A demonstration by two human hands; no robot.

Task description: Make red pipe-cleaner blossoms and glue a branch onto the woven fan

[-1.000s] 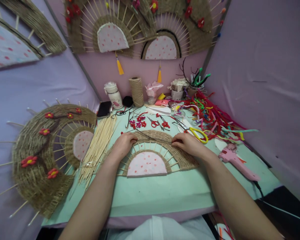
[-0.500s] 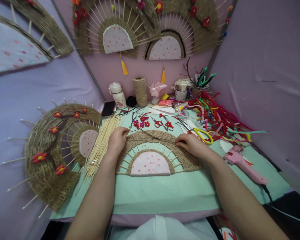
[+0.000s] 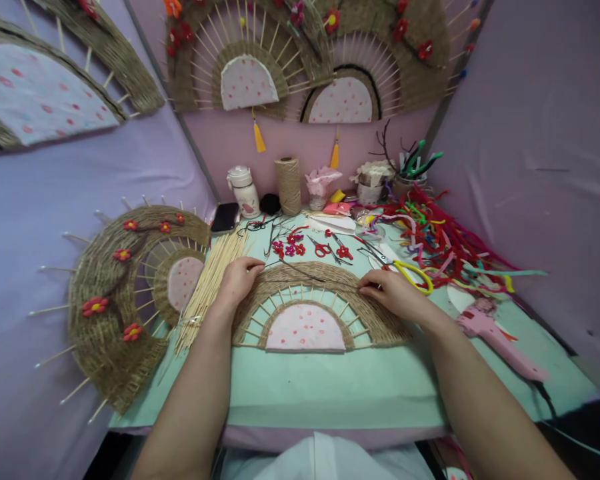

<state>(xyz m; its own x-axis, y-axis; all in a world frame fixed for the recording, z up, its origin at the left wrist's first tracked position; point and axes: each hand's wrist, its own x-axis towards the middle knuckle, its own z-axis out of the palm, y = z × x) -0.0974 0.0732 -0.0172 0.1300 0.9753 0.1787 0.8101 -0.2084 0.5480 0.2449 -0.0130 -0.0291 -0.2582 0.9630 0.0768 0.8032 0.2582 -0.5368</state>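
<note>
Green table [image 3: 290,387] up front, and the fan [image 3: 306,328] lies flat on it with a dark twig [image 3: 320,279] across its woven band. Right hand [image 3: 393,293] is pinching the twig's right end; left hand [image 3: 239,280] has fingertips close together by the band's other side, can't tell if they've got anything. Past that, red flowers [image 3: 293,248], then a twine spool [image 3: 288,187].

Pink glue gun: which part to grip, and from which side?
The pink glue gun looks best taken by its handle, the long, smooth part slanting to the near right. Come from above on that side, probably with the right hand, the nearer one: the bulkier head points far left, and the power cord leaves the handle's end.
</note>
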